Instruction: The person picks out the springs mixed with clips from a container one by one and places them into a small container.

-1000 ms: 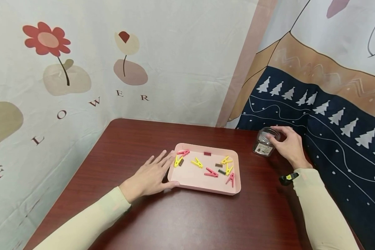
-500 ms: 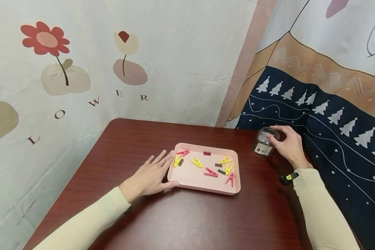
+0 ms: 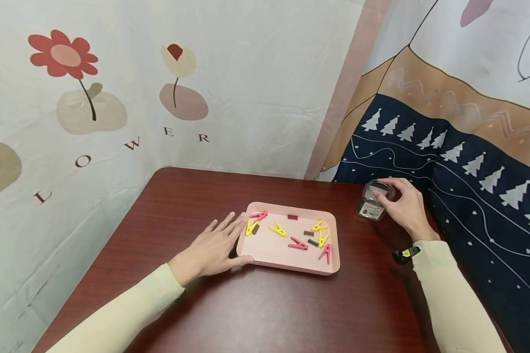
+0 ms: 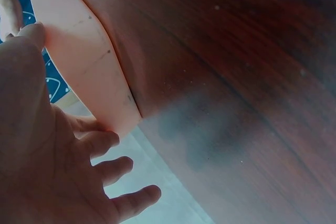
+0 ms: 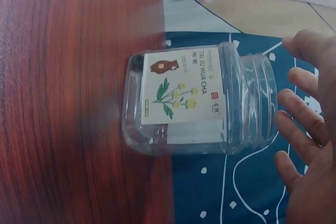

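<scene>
Fingers point(image 4: 131, 203) of the left hand point(image 3: 209, 251) spread wide at the tray point(image 3: 269, 252), the right hand's point(image 3: 405, 206) loosely bent at the jar point(image 5: 202, 98).
Left of the tray, the left hand has hold of nothing, its thumb at the tray's near rim and its forefinger at the side wall. Right of the tray and farther back, the jar stands upright on the tabletop point(image 3: 309, 314). The right hand's fingers are apart and lightly curved at its mouth, not closed around it; whether any fingertip touches, I cannot tell. Within the tray lie four yellow clips point(image 3: 278, 229), three pink clips point(image 3: 298, 244) and four ridged bits point(image 3: 293, 217).
</scene>
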{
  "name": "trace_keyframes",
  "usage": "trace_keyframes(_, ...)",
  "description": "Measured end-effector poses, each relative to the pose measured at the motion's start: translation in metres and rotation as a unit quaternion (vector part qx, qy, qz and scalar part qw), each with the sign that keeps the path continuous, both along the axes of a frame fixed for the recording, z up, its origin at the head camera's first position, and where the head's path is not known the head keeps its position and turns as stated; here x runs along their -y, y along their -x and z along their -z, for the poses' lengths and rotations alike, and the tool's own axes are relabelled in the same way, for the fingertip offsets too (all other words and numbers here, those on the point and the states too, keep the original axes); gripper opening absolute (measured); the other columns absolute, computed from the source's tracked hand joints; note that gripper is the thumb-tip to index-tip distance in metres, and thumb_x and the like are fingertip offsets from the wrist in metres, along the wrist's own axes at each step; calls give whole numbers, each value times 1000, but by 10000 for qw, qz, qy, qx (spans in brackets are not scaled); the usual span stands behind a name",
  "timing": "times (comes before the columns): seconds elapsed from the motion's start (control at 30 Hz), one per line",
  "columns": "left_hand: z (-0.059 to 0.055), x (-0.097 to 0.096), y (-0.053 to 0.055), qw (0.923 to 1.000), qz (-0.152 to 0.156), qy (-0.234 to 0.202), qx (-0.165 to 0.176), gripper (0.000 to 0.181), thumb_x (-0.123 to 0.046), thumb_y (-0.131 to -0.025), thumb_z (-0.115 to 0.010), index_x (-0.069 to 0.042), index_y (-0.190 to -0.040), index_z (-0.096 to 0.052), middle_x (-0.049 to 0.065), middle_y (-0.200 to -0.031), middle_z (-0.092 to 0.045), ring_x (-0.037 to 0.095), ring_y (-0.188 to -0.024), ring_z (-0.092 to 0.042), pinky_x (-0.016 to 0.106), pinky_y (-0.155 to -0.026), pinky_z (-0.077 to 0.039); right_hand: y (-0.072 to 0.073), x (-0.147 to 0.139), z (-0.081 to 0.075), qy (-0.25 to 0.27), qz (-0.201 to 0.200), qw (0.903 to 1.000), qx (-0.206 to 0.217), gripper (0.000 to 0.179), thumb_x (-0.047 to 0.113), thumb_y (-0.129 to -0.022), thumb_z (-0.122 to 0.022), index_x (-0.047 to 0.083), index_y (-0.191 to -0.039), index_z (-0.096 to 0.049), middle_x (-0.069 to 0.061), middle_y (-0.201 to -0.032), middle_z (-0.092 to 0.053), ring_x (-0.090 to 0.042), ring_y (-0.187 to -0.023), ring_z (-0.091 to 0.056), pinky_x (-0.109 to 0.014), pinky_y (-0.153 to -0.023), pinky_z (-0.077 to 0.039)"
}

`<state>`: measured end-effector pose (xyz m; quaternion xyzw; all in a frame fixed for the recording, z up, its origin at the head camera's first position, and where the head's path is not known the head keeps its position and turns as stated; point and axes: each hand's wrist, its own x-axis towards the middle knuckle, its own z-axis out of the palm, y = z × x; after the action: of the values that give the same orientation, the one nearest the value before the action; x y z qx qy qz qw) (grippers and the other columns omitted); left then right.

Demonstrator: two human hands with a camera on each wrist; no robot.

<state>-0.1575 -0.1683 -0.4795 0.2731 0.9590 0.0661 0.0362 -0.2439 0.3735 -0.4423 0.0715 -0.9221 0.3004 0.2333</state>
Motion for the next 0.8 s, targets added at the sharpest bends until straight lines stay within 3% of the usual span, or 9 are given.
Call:
trace_keyframes(0.17,1,0,1,10000,8,-2,-14,114,-83,-107,-60,-10,-187,-26,11,-194,-31,40,-181,-30,72,-140,-37,-3,6,-1,-77,-37,10000,-40,40,21,-105,-89,8,-142,-81,-25,-147,-73,-47,-140,-67,-71,-118,-54)
trace_keyframes(0.27,2,0,2,10000,11,-9,-6,113,-83,-108,-60,-10,-187,-26,11,-194,-31,40,-181,-30,72,-140,-37,-4,8,-1,-104,-49,9999,-72,40,21,-104,-90,10,-142,-81,-23,-147,-74,-46,-139,-67,-45,-118,-56)
trace_keyframes(0.33,2,1,1,10000,12,-9,0,113,-84,-107,-60,-10,-187,-26,11,-195,-31,40,-181,-30,72,-140,-37,-5,10,-1,-102,-85,9999,-83,40,20,-104,-90,11,-142,-82,-23,-147,-74,-46,-138,-68,-22,-114,-50)
trace_keyframes(0.43,3,1,2,10000,18,-20,-1,113,-84,-107,-60,-10,-187,-27,11,-194,-31,41,-181,-31,72,-139,-38,-6,13,-2,-111,-152,9997,-122,39,20,-104,-89,11,-142,-82,-24,-146,-74,-46,-135,-69,-4,-104,-36)
trace_keyframes(0.53,4,1,2,10000,22,-27,-5,113,-84,-107,-59,-10,-186,-27,11,-194,-31,41,-181,-31,72,-139,-38,-8,16,-3,-107,-220,9996,-146,39,19,-104,-89,11,-142,-82,-23,-145,-74,-47,-132,-70,-2,-100,-35)
trace_keyframes(0.73,4,1,4,10000,26,-35,-13,114,-85,-107,-59,-11,-187,-26,10,-195,-29,40,-182,-30,72,-140,-37,-11,23,-8,-144,-333,9992,-158,40,18,-104,-89,12,-143,-82,-21,-145,-76,-45,-129,-70,-25,-101,-51)
trace_keyframes(0.8,4,1,3,10000,25,-34,-13,114,-85,-107,-59,-11,-187,-25,10,-195,-29,40,-182,-30,72,-140,-37,-12,25,-8,-154,-386,9990,-186,40,17,-104,-89,12,-143,-82,-20,-145,-76,-44,-128,-71,-23,-101,-50)
